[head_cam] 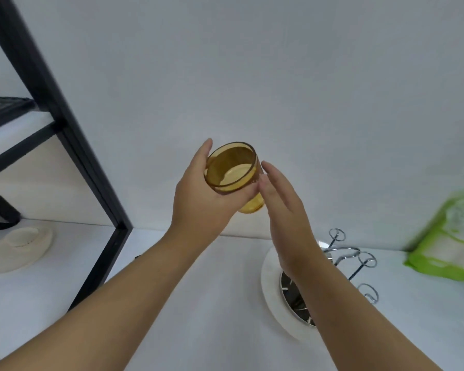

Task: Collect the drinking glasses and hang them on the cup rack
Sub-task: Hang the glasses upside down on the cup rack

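An amber drinking glass [229, 167] is held up in the air in front of the white wall, its open mouth tilted toward me. My left hand [198, 202] grips it from the left and below. My right hand [284, 207] is beside the glass on its right, fingers straight and apart, fingertips touching or nearly touching its side. Below my right forearm stands the chrome cup rack [359, 261] with looped prongs, on a white round base [272, 279]. No glass hangs on the prongs that show.
A black metal shelf frame [73, 145] stands at the left, with a cream oval dish [19, 247] under it on the white counter [198, 303]. A green and white package [450, 236] leans at the right edge.
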### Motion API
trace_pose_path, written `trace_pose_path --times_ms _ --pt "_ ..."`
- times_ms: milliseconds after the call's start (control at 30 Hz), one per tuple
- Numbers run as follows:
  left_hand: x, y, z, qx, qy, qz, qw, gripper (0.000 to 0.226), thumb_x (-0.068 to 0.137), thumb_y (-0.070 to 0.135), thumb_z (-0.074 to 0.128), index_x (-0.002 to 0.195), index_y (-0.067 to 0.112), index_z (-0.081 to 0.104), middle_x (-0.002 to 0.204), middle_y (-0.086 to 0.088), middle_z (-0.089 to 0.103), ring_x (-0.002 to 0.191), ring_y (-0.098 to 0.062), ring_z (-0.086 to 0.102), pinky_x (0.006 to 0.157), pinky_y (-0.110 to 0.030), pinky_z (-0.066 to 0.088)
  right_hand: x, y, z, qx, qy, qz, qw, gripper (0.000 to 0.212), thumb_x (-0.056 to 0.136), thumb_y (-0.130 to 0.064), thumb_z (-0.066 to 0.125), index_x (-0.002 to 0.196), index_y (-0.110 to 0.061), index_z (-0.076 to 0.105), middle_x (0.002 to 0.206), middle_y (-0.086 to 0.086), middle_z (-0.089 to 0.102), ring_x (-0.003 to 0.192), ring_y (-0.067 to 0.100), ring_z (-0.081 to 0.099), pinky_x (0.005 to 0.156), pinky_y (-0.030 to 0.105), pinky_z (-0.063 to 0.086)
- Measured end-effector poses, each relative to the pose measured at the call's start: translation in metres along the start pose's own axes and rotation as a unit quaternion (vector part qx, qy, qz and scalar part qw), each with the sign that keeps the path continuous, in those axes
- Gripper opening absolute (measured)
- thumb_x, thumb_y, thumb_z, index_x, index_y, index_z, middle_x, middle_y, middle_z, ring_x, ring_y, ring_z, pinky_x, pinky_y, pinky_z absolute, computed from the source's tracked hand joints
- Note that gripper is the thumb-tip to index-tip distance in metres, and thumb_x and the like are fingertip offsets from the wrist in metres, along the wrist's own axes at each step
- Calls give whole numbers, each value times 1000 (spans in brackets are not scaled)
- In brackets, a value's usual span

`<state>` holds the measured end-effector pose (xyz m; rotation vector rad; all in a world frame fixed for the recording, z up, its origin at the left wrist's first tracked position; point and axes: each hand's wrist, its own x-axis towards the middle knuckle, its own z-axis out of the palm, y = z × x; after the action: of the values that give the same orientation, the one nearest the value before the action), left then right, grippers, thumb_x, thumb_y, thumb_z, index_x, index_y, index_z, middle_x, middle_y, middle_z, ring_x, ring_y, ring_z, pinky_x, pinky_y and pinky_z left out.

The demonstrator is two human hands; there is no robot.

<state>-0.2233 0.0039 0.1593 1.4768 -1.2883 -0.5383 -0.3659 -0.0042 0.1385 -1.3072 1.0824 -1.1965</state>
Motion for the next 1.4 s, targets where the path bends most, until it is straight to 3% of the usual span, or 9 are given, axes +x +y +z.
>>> trace_pose_path --times_ms 200,400,567,633,767,900,1100,1233,1400 --pt "-36 87 29 -11 -34 38 999 107 62 61 88 153 41 35 137 20 54 125 -3 54 101 -29 52 -30 -51 -68 122 30 46 991 50 102 -60 49 150 -47 46 144 -23 56 128 1 57 103 40 53" --pt "-82 162 69 -68 -76 42 994 104 59 60 88 149 46 38 126 23 57 107 16 55 84 -7 47 -68 -80 -135 293 -7 83 952 61 99 -68 49 148 -32 55 145 7 64 132 26 63 102 57 54" --pt "-117 193 103 -94 -142 52 984 103 62 58 88 151 46 37 123 20 61 108 13 60 88 -10 50 -99 -93 -185 419 4 114 901 64 103 -62 46 145 -17 60 142 16 66 132 33 63 109 48 50" --pt "-129 195 112 -99 -169 55 979 95 67 68 78 150 45 39 122 20 65 115 6 60 96 -18 49 -111 -92 -201 445 27 123 886 61 104 -58 47 141 -12 64 136 16 70 124 30 69 95 40 59" --pt "-139 174 127 -135 -163 -24 977 51 96 66 41 132 36 63 121 18 69 116 3 62 101 -34 53 -132 -79 -231 459 57 147 874 61 101 -59 51 140 -14 65 138 16 68 129 32 65 63 28 61" --pt "-146 95 135 -13 -152 -62 986 23 105 32 50 116 31 71 114 20 71 108 3 63 103 -35 49 -149 -60 -252 451 95 164 872 58 100 -59 54 139 -18 65 142 15 66 132 34 63 59 29 61" --pt "-140 -21 126 178 -172 -88 965 40 104 30 53 144 29 53 147 6 52 135 -16 49 110 -36 40 -167 -33 -266 421 110 183 882 60 98 -54 54 139 -11 65 125 15 71 112 30 66 58 30 60" --pt "-121 -44 137 198 -187 -58 961 46 105 37 50 150 28 47 153 2 48 140 -18 45 114 -36 35 -166 -17 -263 416 103 183 885 54 97 -44 53 135 -9 66 115 13 70 106 31 67 58 30 59" --pt "-116 -54 160 189 -226 -50 954 47 103 41 52 148 25 51 146 0 55 129 -17 53 106 -30 36 -159 0 -241 405 106 207 884 33 95 -40 56 110 -15 71 101 9 71 81 25 72 58 30 59"
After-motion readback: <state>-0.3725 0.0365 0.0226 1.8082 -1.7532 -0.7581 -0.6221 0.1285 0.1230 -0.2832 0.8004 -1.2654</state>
